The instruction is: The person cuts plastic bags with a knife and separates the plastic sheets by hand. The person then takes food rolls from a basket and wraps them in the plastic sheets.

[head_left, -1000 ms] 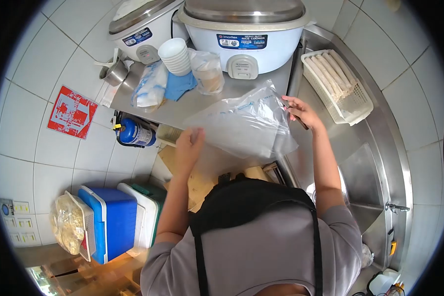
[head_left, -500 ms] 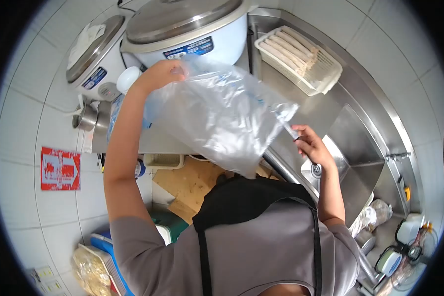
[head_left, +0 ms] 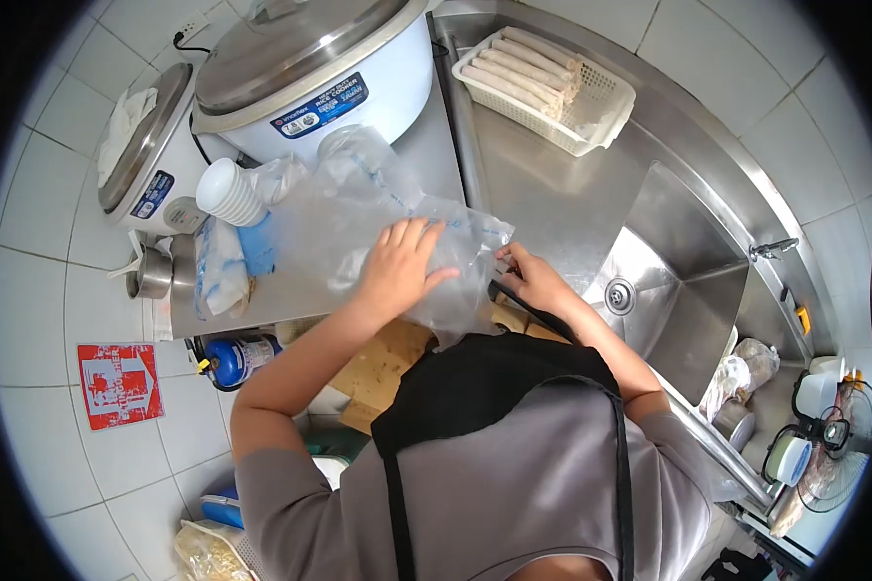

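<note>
A large clear plastic bag (head_left: pixel 358 247) with blue printing lies spread over the counter's front edge. My left hand (head_left: pixel 397 263) is open on top of it, palm down with the fingers stretched out. At the bag's right corner, my right hand (head_left: pixel 535 279) has its fingers curled closed. A small dark part of what looks like a knife (head_left: pixel 503 270) shows between those fingers. Most of it, including the blade, is hidden by the hand and the bag.
A big rice cooker (head_left: pixel 310 87) and a smaller cooker (head_left: pixel 145 145) stand behind. Stacked white cups (head_left: pixel 231 192) are at left. A plastic basket (head_left: pixel 601 121) holds long pale rolls beside the steel sink (head_left: pixel 683 266). A fan (head_left: pixel 838 436) stands far right.
The bag has come down from being held up to lying on the counter. My left hand has let go of its upper edge and moved down and right; my right hand has moved left to the bag.
</note>
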Action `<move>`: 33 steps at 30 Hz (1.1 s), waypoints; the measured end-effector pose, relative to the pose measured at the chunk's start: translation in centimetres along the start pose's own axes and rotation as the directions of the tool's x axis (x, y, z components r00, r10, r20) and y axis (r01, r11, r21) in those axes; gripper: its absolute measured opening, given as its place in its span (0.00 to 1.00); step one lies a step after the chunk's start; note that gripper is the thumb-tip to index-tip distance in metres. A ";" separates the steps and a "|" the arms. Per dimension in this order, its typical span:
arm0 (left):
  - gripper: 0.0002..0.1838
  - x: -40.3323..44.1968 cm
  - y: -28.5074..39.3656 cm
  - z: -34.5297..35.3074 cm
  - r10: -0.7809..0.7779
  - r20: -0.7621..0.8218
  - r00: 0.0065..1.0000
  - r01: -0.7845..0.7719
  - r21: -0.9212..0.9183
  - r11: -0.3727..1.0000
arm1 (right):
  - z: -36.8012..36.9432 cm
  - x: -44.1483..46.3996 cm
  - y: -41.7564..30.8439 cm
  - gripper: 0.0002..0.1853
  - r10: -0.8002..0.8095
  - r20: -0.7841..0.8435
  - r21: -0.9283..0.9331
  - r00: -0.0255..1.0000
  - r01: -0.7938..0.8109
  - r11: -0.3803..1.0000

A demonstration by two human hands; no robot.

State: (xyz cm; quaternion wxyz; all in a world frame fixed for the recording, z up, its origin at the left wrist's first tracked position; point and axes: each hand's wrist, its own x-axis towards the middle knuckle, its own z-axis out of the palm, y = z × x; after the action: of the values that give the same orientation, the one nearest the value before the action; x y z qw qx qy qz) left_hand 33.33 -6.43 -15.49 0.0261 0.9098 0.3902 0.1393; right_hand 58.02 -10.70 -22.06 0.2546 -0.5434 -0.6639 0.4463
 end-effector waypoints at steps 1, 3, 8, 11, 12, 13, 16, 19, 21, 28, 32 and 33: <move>0.37 -0.8 -0.6 1.0 0.022 0.012 1.000 -0.023 0.025 0.999 | 0.0 -0.1 -0.1 0.19 -0.014 0.002 -0.004 1.000 0.014 1.000; 0.38 -2.9 -3.1 2.9 0.062 0.030 0.998 -0.064 0.073 0.995 | -0.4 0.1 -0.2 0.18 0.027 0.019 -0.034 0.999 -0.026 0.999; 0.32 -4.5 -3.3 1.9 -0.036 0.052 0.998 0.042 -0.116 0.992 | -0.8 0.2 0.4 0.16 0.028 -0.021 -0.132 0.999 -0.031 0.991; 0.26 -2.5 0.3 3.1 -0.201 -0.057 0.978 0.169 -0.352 0.921 | -0.8 -0.1 0.3 0.15 0.029 -0.051 -0.167 0.998 -0.037 0.985; 0.24 -1.7 1.8 4.4 -0.282 -0.099 0.954 0.208 -0.458 0.864 | -0.5 -0.1 0.4 0.15 0.034 -0.046 -0.175 0.998 -0.042 0.984; 0.26 -0.3 2.8 5.9 -0.290 -0.108 0.951 0.226 -0.400 0.888 | -0.2 -0.1 0.6 0.15 0.037 -0.040 -0.186 0.999 -0.044 0.982; 0.32 2.9 5.1 11.2 -0.381 -0.242 0.892 0.372 -0.082 0.924 | 0.9 0.6 1.2 0.14 -0.066 -0.092 -0.229 0.994 0.043 0.972; 0.36 3.3 6.3 13.7 -0.394 -0.178 0.902 0.378 -0.116 0.918 | 1.1 1.8 2.7 0.13 0.022 -0.188 -0.285 0.982 -0.076 0.956; 0.37 3.2 6.2 14.5 -0.395 -0.190 0.899 0.380 -0.112 0.918 | 0.6 1.2 3.3 0.13 -0.024 -0.187 -0.307 0.982 -0.035 0.951; 0.41 3.3 6.5 13.8 -0.389 -0.178 0.904 0.392 -0.018 0.920 | -2.1 -0.3 5.3 0.13 -0.097 -0.186 -0.327 0.978 0.031 0.945; 0.32 3.8 7.9 10.6 -0.354 -0.251 0.901 0.334 -0.119 0.935 | -3.4 0.1 5.2 0.13 -0.157 -0.168 -0.327 0.973 0.095 0.940; 0.28 4.3 8.2 10.0 -0.344 -0.169 0.924 0.308 -0.206 0.929 | -3.4 0.2 5.3 0.13 -0.159 -0.167 -0.316 0.973 0.100 0.944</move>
State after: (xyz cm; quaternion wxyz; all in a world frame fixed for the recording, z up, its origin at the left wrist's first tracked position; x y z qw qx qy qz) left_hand 44.66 -8.44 -22.79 0.0892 0.8071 0.5234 0.2583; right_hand 63.38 -9.40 -25.12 0.2585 -0.5713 -0.7318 0.2670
